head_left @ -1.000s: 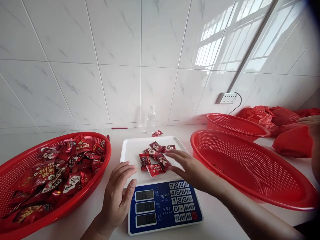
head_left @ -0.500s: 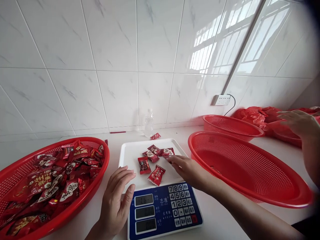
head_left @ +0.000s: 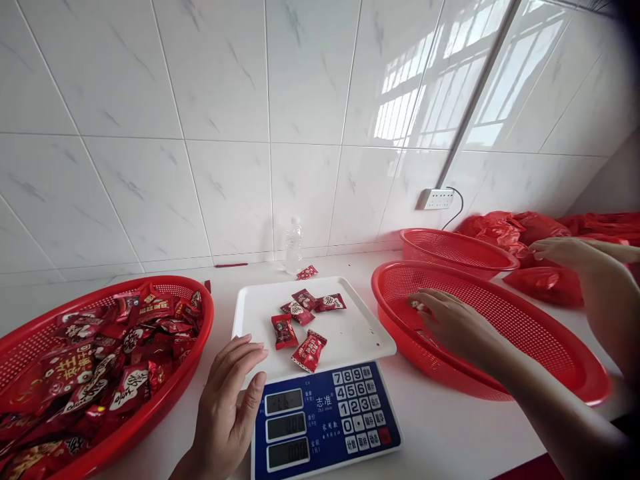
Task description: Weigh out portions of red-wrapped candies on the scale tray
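Note:
A white weighing tray [head_left: 360,333] tops a blue digital scale [head_left: 325,420] and carries several red wrapped candies [head_left: 309,350]. My left hand [head_left: 227,407] rests open on the counter at the tray's front left corner, fingers apart, holding nothing. My right hand [head_left: 453,323] is inside the large red mesh basket [head_left: 550,373] to the right of the scale. Its fingers are pinched on a small wrapped candy [head_left: 416,305] near the basket's left side.
A red basket [head_left: 125,427] heaped with wrapped candies sits at the left. A second red basket [head_left: 455,250] stands behind the right one. Another person's hand [head_left: 565,252] reaches over red plastic bags [head_left: 540,283] at far right. A clear bottle [head_left: 293,245] and a wall socket [head_left: 437,198] are at the back.
My right hand left the tray and moved right into the large basket, taking one candy with it. The other person's hand came further left over the red bags. My left hand stayed put.

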### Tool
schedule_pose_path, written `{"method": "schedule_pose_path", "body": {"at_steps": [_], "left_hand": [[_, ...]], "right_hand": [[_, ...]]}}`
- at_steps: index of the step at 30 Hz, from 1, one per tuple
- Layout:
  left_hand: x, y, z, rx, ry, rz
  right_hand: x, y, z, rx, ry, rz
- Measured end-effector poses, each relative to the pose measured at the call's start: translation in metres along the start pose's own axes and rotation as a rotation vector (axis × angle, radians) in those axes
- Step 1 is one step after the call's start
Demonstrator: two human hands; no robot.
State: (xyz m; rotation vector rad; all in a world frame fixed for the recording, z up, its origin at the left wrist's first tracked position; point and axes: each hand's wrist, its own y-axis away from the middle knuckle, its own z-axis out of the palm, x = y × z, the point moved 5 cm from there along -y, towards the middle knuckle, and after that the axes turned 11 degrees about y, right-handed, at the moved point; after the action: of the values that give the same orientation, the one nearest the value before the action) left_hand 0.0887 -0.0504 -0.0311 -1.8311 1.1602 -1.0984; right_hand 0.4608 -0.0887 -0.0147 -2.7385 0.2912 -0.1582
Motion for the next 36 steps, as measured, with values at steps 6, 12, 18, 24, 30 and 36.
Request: {"method": "schedule_pose_path", "body": {"at_steps": [6,12,18,24,30,36], "left_hand": [[-0.003,0.002,0.001,-0.010,0.008,-0.013],[-0.005,0.003,0.001,-0.018,0.012,-0.022],[-0.005,0.003,0.000,-0.017,0.009,-0.028],[-0.004,0.002,0.000,-0.010,0.021,-0.033],[-0.002,0.003,-0.001,0.006,0.022,-0.028],[-0.002,0.003,-0.001,0.004,0.032,-0.027]], "right_hand": [[-0.061,-0.014,-0.004,-0.064,-0.059,-0.184],[-0.128,-0.039,0.019,-0.147,-0.128,-0.344],[-0.138,-0.046,0.036,-0.199,-0.138,-0.318],[-0.095,-0.031,0.008,-0.173,-0.086,-0.194],[-0.022,-0.025,-0.017,-0.111,0.068,0.052],[-0.067,-0.030,-0.002,-0.214,-0.036,-0.116]]}}
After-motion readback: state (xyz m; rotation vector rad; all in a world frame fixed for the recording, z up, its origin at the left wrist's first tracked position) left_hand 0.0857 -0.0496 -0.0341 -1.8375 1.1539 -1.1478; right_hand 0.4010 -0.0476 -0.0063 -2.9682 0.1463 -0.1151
